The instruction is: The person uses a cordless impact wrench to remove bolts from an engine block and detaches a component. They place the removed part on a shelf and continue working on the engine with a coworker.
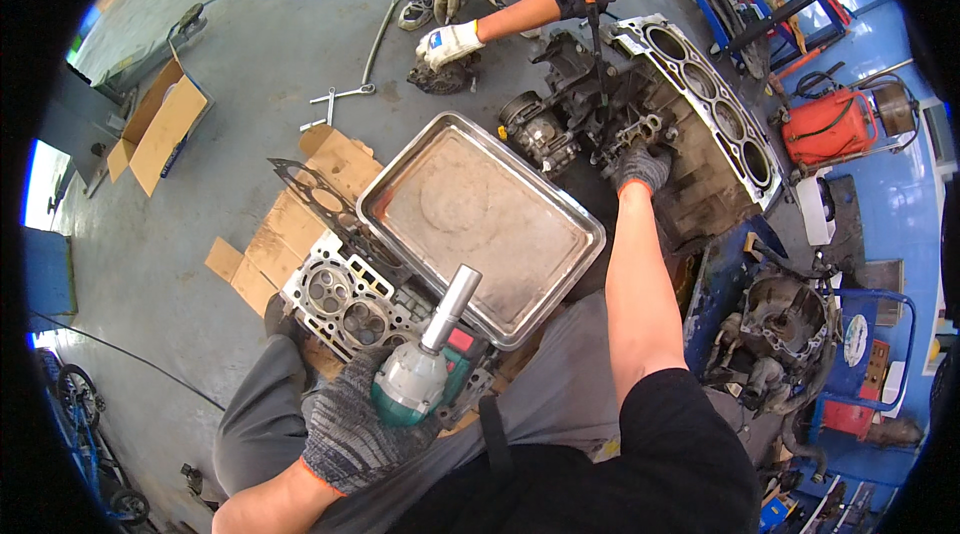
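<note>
My left hand (352, 429), in a grey knitted glove, is closed around a green and silver impact wrench (412, 381). A long socket (452, 306) on it points up and away over my lap. My right arm stretches out to the engine block (728, 116), which lies on its side with its cylinder bores facing right. There my gloved right hand (641, 170) is closed on a small metal engine part (636, 132) at the block's side; its fingertips are partly hidden. A cylinder head (345, 292) lies by my left knee, partly behind the wrench.
A metal tray (482, 142) stands before me, beside a head gasket (322, 196) on flattened cardboard (262, 252). Across from me, a co-worker's gloved hand (447, 44) rests on a dark part (442, 77). Wrenches (335, 97) lie on the floor. A transmission housing (783, 317) stands right.
</note>
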